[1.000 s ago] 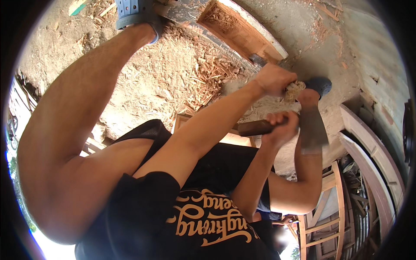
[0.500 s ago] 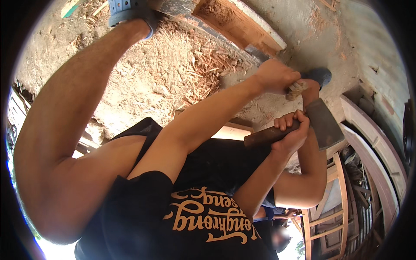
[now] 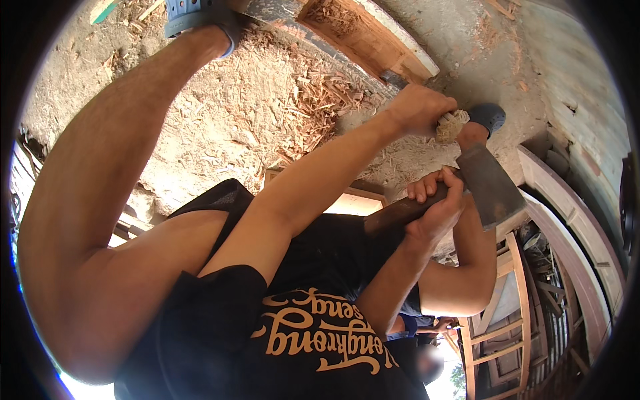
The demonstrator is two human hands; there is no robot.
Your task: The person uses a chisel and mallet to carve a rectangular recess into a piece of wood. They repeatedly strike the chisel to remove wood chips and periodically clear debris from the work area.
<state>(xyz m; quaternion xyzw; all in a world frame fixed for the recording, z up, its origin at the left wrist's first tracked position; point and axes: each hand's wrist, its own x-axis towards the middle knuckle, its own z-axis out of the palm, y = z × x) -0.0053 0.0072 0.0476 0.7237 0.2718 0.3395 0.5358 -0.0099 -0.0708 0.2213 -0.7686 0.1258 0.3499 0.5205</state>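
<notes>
In my left hand (image 3: 421, 110) is a chisel, its frayed, mushroomed handle end (image 3: 452, 127) poking out past the fist. The chisel's flat dark blade (image 3: 395, 79) reaches the hollowed side of a wooden beam (image 3: 417, 50); whether its edge bites into the wood I cannot tell. My right hand (image 3: 437, 200) is wrapped round the dark wooden handle of a mallet (image 3: 493, 187). The mallet's grey block head sits just below the chisel's handle end, apart from it. Loose chips lie in the beam's hollow.
Wood shavings (image 3: 320, 110) litter the dirt floor between my legs. My feet are in blue clogs (image 3: 490, 119) on either side. Curved wooden panels (image 3: 573, 200) and a slatted wooden frame (image 3: 500, 333) stand at the right. Another person (image 3: 427, 363) shows at the lower edge.
The chisel has shifted slightly up and left, and its blade now shows against the hollow. The mallet has moved a little left, with its head a bit farther from the chisel's end.
</notes>
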